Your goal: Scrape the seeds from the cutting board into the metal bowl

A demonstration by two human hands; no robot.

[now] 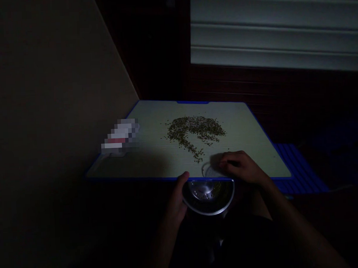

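Small brownish-green grains [193, 127] lie scattered in a curved patch on a pale tabletop with a blue rim [245, 162]. My right hand [242, 166] rests low over the near edge, fingers curled together. Beside its fingertips shows a pale, see-through rounded outline [208, 170]; whether the fingers hold it I cannot tell. My left hand [180, 197] is at the near edge, its thumb over the rim and its fingers down against a shiny metal bowl [210, 212]. The bowl sits just under the edge, with some grains inside; its far side is hidden by the tabletop.
A blurred-out white and red item [119, 136] lies at the tabletop's left side. A plain wall [60, 76] stands close on the left. Behind are dark wood panels and a pale slatted shutter [275, 31]. Blue striped fabric [300, 168] is at the right.
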